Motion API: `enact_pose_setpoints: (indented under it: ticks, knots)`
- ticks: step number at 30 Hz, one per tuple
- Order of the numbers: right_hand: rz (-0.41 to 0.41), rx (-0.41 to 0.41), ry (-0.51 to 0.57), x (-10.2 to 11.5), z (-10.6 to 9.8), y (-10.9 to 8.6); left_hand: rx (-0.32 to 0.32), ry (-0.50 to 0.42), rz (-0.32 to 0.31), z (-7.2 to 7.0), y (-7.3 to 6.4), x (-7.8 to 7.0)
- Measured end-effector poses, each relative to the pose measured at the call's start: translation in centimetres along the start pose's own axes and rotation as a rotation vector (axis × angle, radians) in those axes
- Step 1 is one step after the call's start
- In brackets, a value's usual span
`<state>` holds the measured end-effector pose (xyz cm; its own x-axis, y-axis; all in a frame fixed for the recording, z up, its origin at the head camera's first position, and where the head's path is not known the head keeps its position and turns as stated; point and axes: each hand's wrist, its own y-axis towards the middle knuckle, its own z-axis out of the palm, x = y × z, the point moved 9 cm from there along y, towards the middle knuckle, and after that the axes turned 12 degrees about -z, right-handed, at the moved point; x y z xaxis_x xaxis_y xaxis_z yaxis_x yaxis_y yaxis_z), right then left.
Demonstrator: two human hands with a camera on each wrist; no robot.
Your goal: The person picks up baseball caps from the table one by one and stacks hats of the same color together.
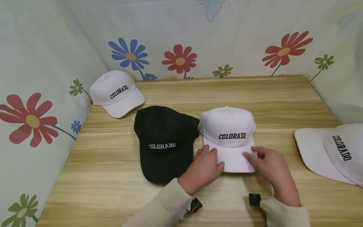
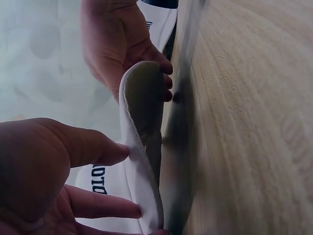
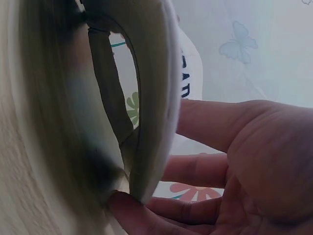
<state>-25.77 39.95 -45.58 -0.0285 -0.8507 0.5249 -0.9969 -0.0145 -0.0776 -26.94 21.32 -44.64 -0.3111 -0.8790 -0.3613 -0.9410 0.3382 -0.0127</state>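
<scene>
A white baseball cap (image 1: pixel 229 126) lettered COLORADO sits upright on the table, its brim towards me. My left hand (image 1: pixel 202 167) holds the brim's left side; its thumb and forefinger rest on the upper face in the left wrist view. At the brim's right side, my right hand (image 1: pixel 272 167) grips the edge, thumb on top. One finger (image 3: pixel 129 210) reaches under that edge in the right wrist view. The brim (image 2: pixel 134 127) stands a little off the wood at its front. Just left of this cap lies a black COLORADO cap (image 1: pixel 164 132), touching or nearly touching it.
Another white cap (image 1: pixel 116 91) stands at the table's back left corner. A further white cap (image 1: pixel 329 151) lies at the right, brim pointing left, cut off by the frame. Flower-printed cloth (image 1: pixel 244 37) encloses the wooden table (image 1: pixel 269 97) at the back and sides.
</scene>
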Motion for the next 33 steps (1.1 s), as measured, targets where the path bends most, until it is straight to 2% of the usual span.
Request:
enact_pose_setpoints:
  ticks: [4,7,12,18,22,29,33]
  knots:
    - [-0.019,0.008,-0.014,0.1,0.1,0.1,0.000,0.097,0.022,0.3,-0.1,-0.5]
    - [-0.042,0.009,-0.036,0.5,0.2,0.3,-0.046,0.170,0.053,0.3,-0.3,-0.7]
    - [-0.061,0.003,-0.058,1.0,0.3,0.5,-0.134,0.208,0.079,-0.1,-0.6,-0.7]
    - [-0.057,0.009,-0.066,1.1,0.4,0.4,-0.163,0.248,0.108,0.0,-0.9,-0.8]
    - [-0.044,0.007,-0.070,0.9,0.4,0.1,-0.159,0.247,0.115,0.1,-1.1,-0.9]
    - [-0.006,0.006,-0.076,0.6,0.2,-0.3,-0.122,0.165,0.067,0.1,-1.2,-0.7]
    - [-0.004,-0.009,-0.080,0.9,0.0,-0.4,-0.137,0.189,0.085,0.0,-1.3,-0.9]
